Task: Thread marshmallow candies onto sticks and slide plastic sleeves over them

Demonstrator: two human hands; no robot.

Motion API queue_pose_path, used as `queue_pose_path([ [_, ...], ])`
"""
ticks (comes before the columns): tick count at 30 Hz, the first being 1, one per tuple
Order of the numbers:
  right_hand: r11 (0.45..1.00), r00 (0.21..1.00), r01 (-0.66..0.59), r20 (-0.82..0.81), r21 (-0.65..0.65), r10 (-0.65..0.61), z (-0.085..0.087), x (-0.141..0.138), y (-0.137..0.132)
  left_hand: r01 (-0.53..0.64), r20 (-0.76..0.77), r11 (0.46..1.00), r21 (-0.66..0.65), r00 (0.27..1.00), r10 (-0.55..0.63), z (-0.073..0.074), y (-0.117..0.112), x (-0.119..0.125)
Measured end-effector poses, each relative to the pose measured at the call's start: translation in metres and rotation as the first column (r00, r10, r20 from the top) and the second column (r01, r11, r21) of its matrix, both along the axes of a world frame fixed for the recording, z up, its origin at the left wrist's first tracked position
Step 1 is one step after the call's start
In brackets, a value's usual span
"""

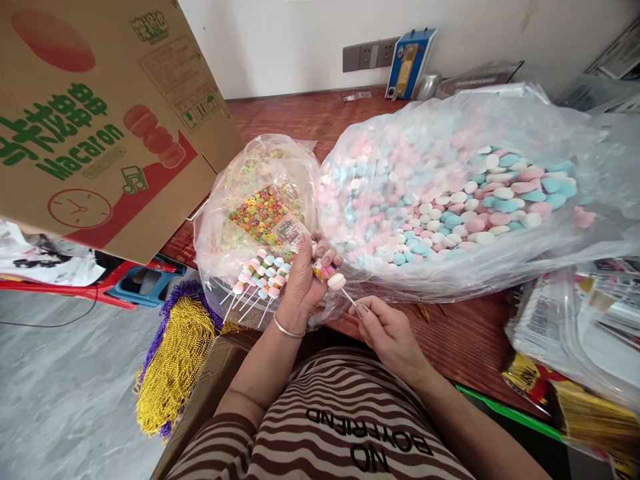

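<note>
My right hand (387, 330) pinches the lower end of a thin white stick (349, 296). A round pink-and-white piece (337, 282), shaped like a small macaron, sits on the stick's upper end. My left hand (306, 283) is palm up with its fingers curled around several small coloured pieces (323, 270), right beside that stick. How many it holds is partly hidden. To its left, several finished-looking sticks threaded with pastel pieces (263, 273) lie on the clear bag (213, 227). Small multicoloured rings (265, 217) fill a packet within this bag.
A large clear bag of pink, blue and white pieces (450, 213) spreads over the wooden table (470, 347). The tall cardboard box (100, 133) stands at left. Gold bead strands (175, 367) hang below it. A blue device (410, 63) stands by the wall; plastic containers (575, 327) sit at right.
</note>
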State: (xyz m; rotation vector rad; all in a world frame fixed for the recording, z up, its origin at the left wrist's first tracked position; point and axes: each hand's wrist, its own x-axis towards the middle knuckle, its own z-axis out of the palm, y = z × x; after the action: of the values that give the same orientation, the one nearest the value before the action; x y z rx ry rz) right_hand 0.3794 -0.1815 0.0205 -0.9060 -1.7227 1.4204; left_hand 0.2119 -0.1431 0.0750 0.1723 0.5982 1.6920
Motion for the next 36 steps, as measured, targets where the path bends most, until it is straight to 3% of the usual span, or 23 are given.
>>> queue_pose_path([
  [1, 0.967, 0.988, -0.101, -0.138, -0.232, 0.070, 0.005, -0.001, -0.001, 0.028, 0.020, 0.999, 0.020, 0.999, -0.029, 0.001, -0.001, 0.001],
  [2, 0.893, 0.958, -0.203, -0.268, -0.403, 0.097, 0.009, -0.002, -0.003, 0.058, 0.033, 0.998, 0.038, 0.998, -0.059, 0.002, -0.001, 0.003],
  [4, 0.767, 0.897, -0.340, -0.433, -0.543, 0.091, 0.014, -0.006, -0.005, 0.097, 0.039, 0.994, 0.051, 0.994, -0.099, 0.004, -0.002, 0.007],
  [5, 0.765, 0.889, -0.347, -0.450, -0.542, 0.085, 0.015, -0.008, -0.005, 0.107, 0.034, 0.993, 0.047, 0.993, -0.109, 0.004, -0.003, 0.010],
  [8, 0.954, 0.972, -0.088, -0.235, -0.286, 0.019, 0.009, -0.012, -0.004, 0.112, 0.002, 0.993, 0.028, 0.994, -0.112, 0.001, -0.005, 0.019],
  [10, 0.993, 0.992, 0.116, -0.057, 0.026, -0.114, 0.003, -0.012, -0.001, 0.099, -0.056, 0.995, -0.004, 0.994, -0.099, -0.001, -0.006, 0.021],
  [12, 0.910, 0.971, 0.195, 0.058, 0.365, -0.231, -0.003, -0.010, 0.002, 0.063, -0.135, 0.996, -0.057, 0.988, -0.071, -0.003, -0.005, 0.017],
  [15, 0.642, 0.929, 0.131, 0.132, 0.756, -0.346, -0.007, -0.006, 0.004, -0.071, -0.189, 0.994, -0.085, 0.980, 0.054, 0.000, 0.001, 0.002],
  [16, 0.587, 0.921, 0.112, 0.139, 0.802, -0.365, -0.006, -0.006, 0.004, -0.117, -0.188, 0.991, -0.071, 0.977, 0.102, 0.002, 0.003, -0.003],
  [18, 0.529, 0.899, 0.097, 0.154, 0.843, -0.410, -0.005, -0.007, 0.004, -0.163, -0.183, 0.986, -0.044, 0.971, 0.153, 0.008, 0.006, -0.010],
  [22, 0.417, 0.842, 0.071, 0.170, 0.906, -0.513, -0.003, -0.009, 0.004, -0.171, -0.172, 0.982, -0.082, 0.973, 0.155, 0.016, 0.008, -0.005],
  [23, 0.440, 0.850, 0.082, 0.167, 0.894, -0.499, -0.003, -0.009, 0.004, -0.167, -0.163, 0.981, -0.100, 0.975, 0.150, 0.016, 0.007, -0.002],
  [24, 0.515, 0.874, 0.105, 0.168, 0.851, -0.456, -0.003, -0.008, 0.004, -0.152, -0.149, 0.982, -0.108, 0.980, 0.135, 0.014, 0.007, 0.000],
  [25, 0.640, 0.909, 0.133, 0.164, 0.757, -0.383, -0.002, -0.008, 0.004, -0.127, -0.126, 0.987, -0.102, 0.985, 0.114, 0.012, 0.006, 0.001],
  [27, 0.922, 0.982, 0.129, 0.081, 0.365, -0.170, 0.002, -0.006, 0.001, -0.054, -0.057, 0.998, -0.045, 0.997, 0.052, 0.008, 0.006, 0.001],
  [28, 0.993, 0.998, 0.068, -0.017, 0.096, -0.067, 0.005, -0.006, 0.000, -0.020, -0.019, 1.000, -0.006, 1.000, 0.020, 0.005, 0.006, 0.000],
  [29, 0.987, 0.991, -0.027, -0.137, -0.159, 0.005, 0.008, -0.006, -0.002, 0.006, 0.013, 1.000, 0.031, 1.000, -0.006, 0.004, 0.006, -0.001],
  [30, 0.924, 0.966, -0.134, -0.254, -0.357, 0.042, 0.010, -0.007, -0.004, 0.021, 0.038, 0.998, 0.056, 0.999, -0.023, 0.003, 0.006, -0.001],
  [32, 0.782, 0.910, -0.295, -0.411, -0.549, 0.055, 0.015, -0.010, -0.007, 0.040, 0.054, 0.997, 0.063, 0.998, -0.043, 0.004, 0.006, 0.001],
  [33, 0.762, 0.901, -0.313, -0.430, -0.567, 0.051, 0.016, -0.012, -0.008, 0.050, 0.046, 0.997, 0.051, 0.998, -0.052, 0.005, 0.006, 0.004],
  [34, 0.792, 0.914, -0.276, -0.405, -0.545, 0.040, 0.016, -0.014, -0.009, 0.056, 0.032, 0.998, 0.034, 0.998, -0.057, 0.007, 0.005, 0.008],
  [36, 0.945, 0.972, -0.054, -0.234, -0.323, -0.024, 0.013, -0.017, -0.007, 0.046, -0.011, 0.999, -0.022, 0.999, -0.046, 0.008, 0.004, 0.018],
])
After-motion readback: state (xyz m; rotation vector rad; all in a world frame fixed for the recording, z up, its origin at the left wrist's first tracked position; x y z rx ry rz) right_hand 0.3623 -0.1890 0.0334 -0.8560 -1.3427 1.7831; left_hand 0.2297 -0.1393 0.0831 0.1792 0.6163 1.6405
